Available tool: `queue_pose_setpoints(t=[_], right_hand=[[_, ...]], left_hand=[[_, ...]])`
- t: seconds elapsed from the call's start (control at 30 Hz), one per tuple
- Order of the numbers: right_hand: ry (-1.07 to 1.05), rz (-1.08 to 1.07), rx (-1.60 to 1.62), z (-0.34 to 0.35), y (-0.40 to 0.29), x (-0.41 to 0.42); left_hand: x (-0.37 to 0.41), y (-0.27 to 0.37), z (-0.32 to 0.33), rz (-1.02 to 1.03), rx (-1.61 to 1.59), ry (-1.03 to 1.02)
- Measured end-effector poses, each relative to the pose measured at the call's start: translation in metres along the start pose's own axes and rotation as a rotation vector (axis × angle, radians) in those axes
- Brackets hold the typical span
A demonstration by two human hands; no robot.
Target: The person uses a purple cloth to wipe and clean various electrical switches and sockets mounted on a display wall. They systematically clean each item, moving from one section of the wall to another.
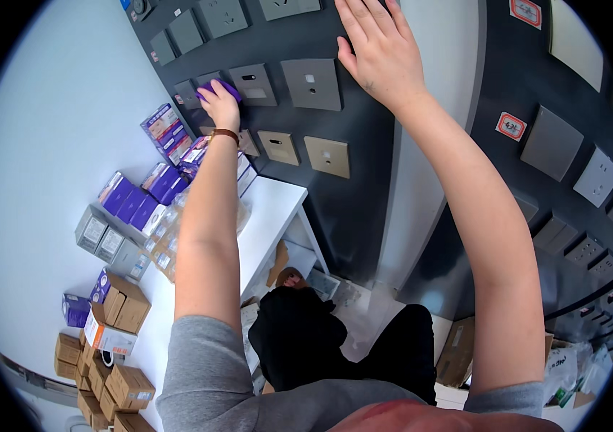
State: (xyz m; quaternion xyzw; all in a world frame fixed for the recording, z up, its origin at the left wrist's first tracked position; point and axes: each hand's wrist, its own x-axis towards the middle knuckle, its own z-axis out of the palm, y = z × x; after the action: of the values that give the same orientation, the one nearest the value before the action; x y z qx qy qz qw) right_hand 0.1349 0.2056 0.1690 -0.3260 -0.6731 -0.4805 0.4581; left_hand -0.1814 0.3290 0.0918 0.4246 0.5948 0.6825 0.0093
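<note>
My left hand (221, 105) reaches up and presses a folded purple cloth (232, 90) against a grey switch plate (209, 77) on a dark display board (357, 129). The cloth and fingers cover much of that plate. Just right of the cloth is a grey plate with a dark slot (264, 96). Higher up, my right hand (384, 56) lies flat by the board's right edge, holding nothing, its thumb spread from the fingers. A larger grey socket plate (302, 96) is below and left of it. Gold-coloured plates (332, 166) form a lower row.
A white table (274, 202) at left bears purple boxes (129, 204), plastic-wrapped goods (163, 243) and brown cartons (129, 386). A white pillar (419, 189) separates the board from another dark panel (517, 70) with plates. Plastic bags (568, 367) lie at lower right.
</note>
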Motion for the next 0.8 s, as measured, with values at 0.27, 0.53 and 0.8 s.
queue_pose_setpoints(t=[0.27,0.53,0.8], right_hand=[[0.017,0.001,-0.002,0.0,-0.001,0.0],[0.019,0.002,-0.017,0.001,0.006,-0.002],[0.025,0.002,0.036,0.004,0.003,-0.001]], left_hand=[[-0.058,-0.046,0.003,0.023,0.176,-0.119],[-0.106,-0.052,0.011,-0.01,0.128,-0.172],[-0.031,-0.157,0.006,-0.317,-0.105,-0.322]])
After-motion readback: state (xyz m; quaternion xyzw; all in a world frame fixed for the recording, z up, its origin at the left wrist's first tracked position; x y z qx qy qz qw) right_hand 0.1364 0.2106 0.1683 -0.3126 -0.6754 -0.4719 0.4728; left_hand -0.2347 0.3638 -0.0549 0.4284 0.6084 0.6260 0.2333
